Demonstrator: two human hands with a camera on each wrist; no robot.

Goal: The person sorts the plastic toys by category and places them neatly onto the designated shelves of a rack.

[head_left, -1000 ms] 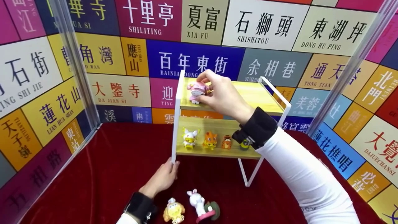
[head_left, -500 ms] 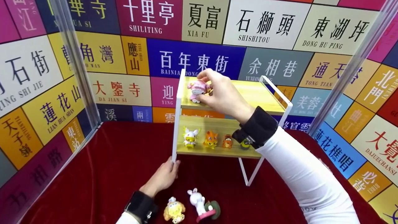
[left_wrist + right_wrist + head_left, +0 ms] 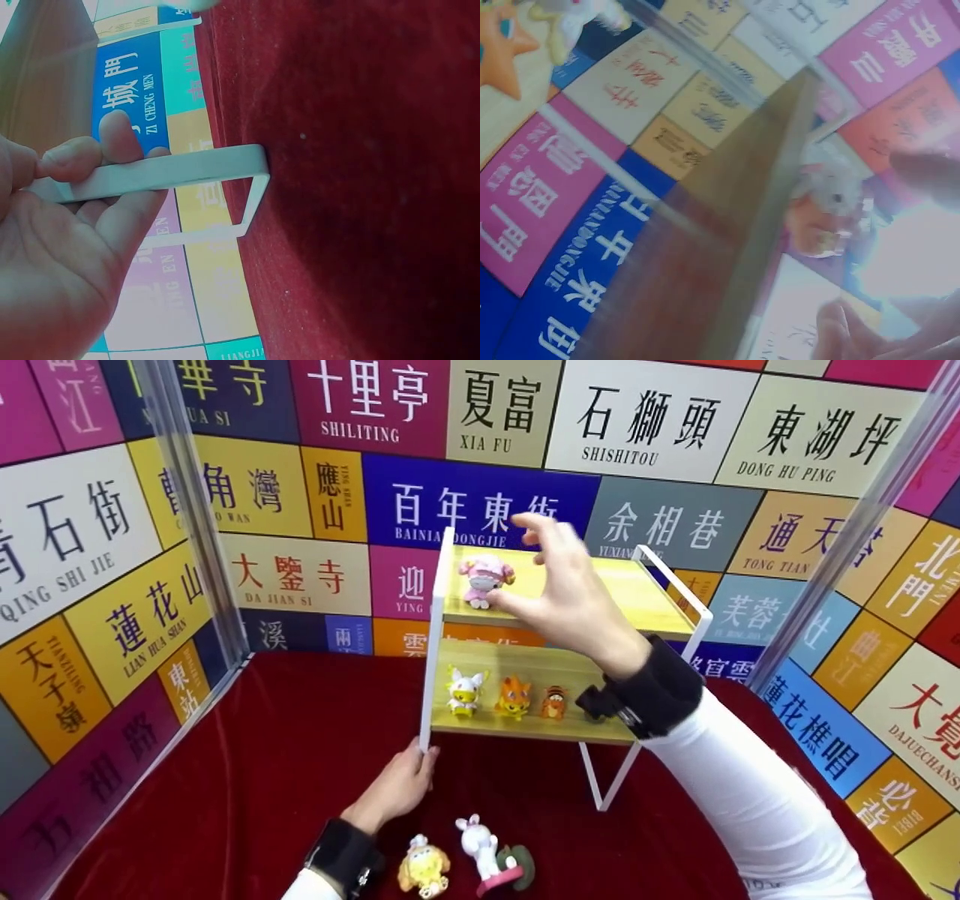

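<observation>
A pink-hooded figurine (image 3: 486,577) stands at the left end of the upper board of a two-tier shelf rack (image 3: 600,577). My right hand (image 3: 574,585) is spread beside it, thumb and fingers wide apart; the thumb tip is close to the figurine, and whether it touches I cannot tell. The right wrist view is blurred, with the figurine (image 3: 829,199) near the board's edge and the fingers (image 3: 836,334) away from it. Low on the rack's left side, my left hand (image 3: 397,784) grips the white metal leg (image 3: 202,166), fingers and thumb on either side of it.
On the lower board are a white-and-yellow figurine (image 3: 463,694), an orange-hooded one (image 3: 514,699) and a small tiger (image 3: 553,703). On the red cloth (image 3: 225,780) lie a yellow dog-like figurine (image 3: 424,868) and a white rabbit (image 3: 481,847) against a dark green object (image 3: 521,864).
My right hand has let go of the pink figurine, spread its fingers and drawn back to the right. The figurine stays on the upper board. My left hand keeps its hold on the leg.
</observation>
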